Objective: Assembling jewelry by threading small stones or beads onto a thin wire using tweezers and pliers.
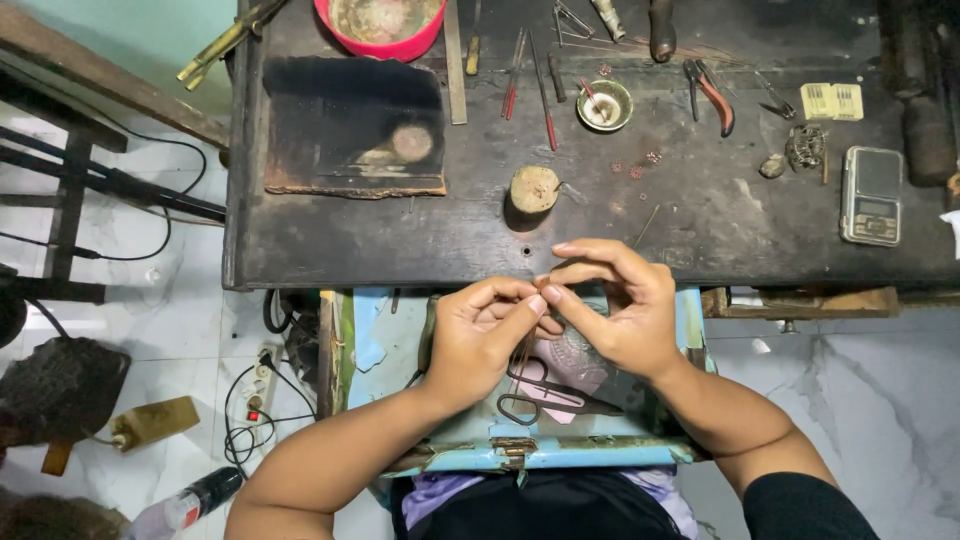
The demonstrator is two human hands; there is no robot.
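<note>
Below dark workbench (400, 240), both hands (560, 320) pinch seemingly thin, fine wire (527, 345).

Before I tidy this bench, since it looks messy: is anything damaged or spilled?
Small reddish bits lie scattered loose on the dark workbench near the small bowl. The black slab has a scorched, ragged lower edge. Nothing else stands out.

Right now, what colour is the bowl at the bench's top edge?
The bowl is pinkish-red, clearest in the head view.

A small craft workshop is indicated — a scorched dark workbench (650, 225) strewn with pliers (712, 92), files, a pocket scale (871, 194) and a charred soldering block (352, 125).
</note>
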